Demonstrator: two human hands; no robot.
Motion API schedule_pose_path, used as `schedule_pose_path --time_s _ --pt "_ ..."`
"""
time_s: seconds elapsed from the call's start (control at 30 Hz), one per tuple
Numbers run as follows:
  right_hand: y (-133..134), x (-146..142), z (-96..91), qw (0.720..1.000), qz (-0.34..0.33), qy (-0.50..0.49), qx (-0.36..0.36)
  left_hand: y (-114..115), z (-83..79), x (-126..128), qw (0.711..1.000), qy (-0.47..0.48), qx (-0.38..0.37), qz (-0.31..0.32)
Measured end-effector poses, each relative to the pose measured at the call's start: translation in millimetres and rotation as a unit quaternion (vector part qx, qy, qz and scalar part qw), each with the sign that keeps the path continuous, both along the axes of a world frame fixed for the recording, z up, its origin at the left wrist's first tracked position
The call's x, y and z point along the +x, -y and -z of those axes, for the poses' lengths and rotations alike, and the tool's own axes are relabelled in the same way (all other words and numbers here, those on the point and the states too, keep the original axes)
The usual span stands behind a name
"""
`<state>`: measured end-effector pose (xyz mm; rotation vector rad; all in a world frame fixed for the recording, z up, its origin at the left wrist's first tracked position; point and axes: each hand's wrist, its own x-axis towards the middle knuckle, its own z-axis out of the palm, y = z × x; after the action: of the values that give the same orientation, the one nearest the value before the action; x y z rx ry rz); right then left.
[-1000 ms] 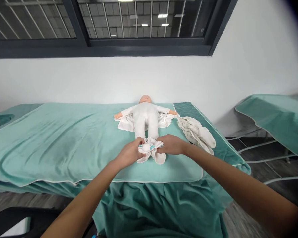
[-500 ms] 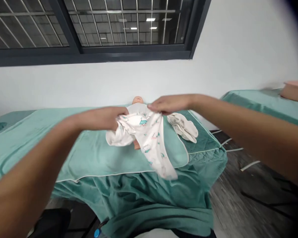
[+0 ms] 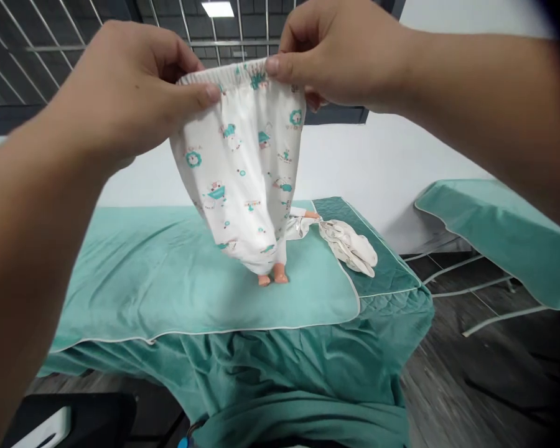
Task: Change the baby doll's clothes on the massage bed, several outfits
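Hanging from both hands is a pair of white baby pants (image 3: 242, 168) with a teal and pink print and a gathered elastic waist. My left hand (image 3: 144, 93) pinches the waistband at its left end, thumb in front. At the right part of the waistband, my right hand (image 3: 322, 56) pinches the cloth between thumb and fingers. Behind the pants lies a baby doll in white clothing; its feet (image 3: 280, 274) and one hand (image 3: 312, 214) show, while the pants hide most of its body and head.
A crumpled white cloth bundle (image 3: 350, 246) lies right of the doll. The light green mat (image 3: 177, 298) covers a table draped in darker green cloth (image 3: 280, 361). Another draped table (image 3: 504, 224) stands at right. A white phone-like object (image 3: 46, 429) rests on a black seat (image 3: 93, 410).
Both hands have risen and come closer to the camera with the pants. The bunched, slanting pants now hang upright with the waistband on top, hiding much of the doll.
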<state>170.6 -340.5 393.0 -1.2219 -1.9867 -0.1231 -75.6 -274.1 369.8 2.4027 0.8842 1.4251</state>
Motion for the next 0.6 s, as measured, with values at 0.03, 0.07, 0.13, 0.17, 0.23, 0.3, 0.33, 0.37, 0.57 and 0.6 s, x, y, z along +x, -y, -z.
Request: schedule_pose_path --time_s 0.03,0.07,0.13,0.17,0.23,0.3,0.33,0.37,0.57,0.6 --pt "-3 -6 1.1 1.000 -0.004 -0.014 0.006 -2 1.2 2 0.999 -0.014 0.045 -0.012" --pt "-6 -13 3.2 0.999 -0.010 -0.037 0.003 -6 3.2 3 0.996 -0.018 0.090 -0.021" --pt "-15 -29 10.2 0.993 -0.039 -0.104 -0.035 -15 11.2 8 0.989 0.033 0.142 -0.012" --pt "-20 -37 14.8 0.986 -0.065 -0.140 -0.064 -20 18.1 10 0.987 0.070 0.146 0.004" --pt "-31 -53 25.8 0.964 -0.123 -0.204 -0.120 -31 38.7 13 0.984 0.122 0.116 0.055" --pt "-46 -66 38.4 0.939 -0.172 -0.254 -0.155 -43 68.0 14 0.980 0.152 0.058 0.117" --pt "-54 -71 45.2 0.928 -0.191 -0.276 -0.164 -49 85.1 12 0.975 0.172 0.030 0.137" --pt "-63 -74 52.6 0.917 -0.207 -0.297 -0.168 -55 103.3 11 0.973 0.178 -0.006 0.146" --pt "-135 -74 126.3 0.901 -0.198 -0.334 -0.195 -87 212.5 -4 0.910 0.198 -0.336 0.137" --pt "-149 -69 145.2 0.910 -0.173 -0.301 -0.226 -93 229.1 -6 0.895 0.219 -0.369 0.123"
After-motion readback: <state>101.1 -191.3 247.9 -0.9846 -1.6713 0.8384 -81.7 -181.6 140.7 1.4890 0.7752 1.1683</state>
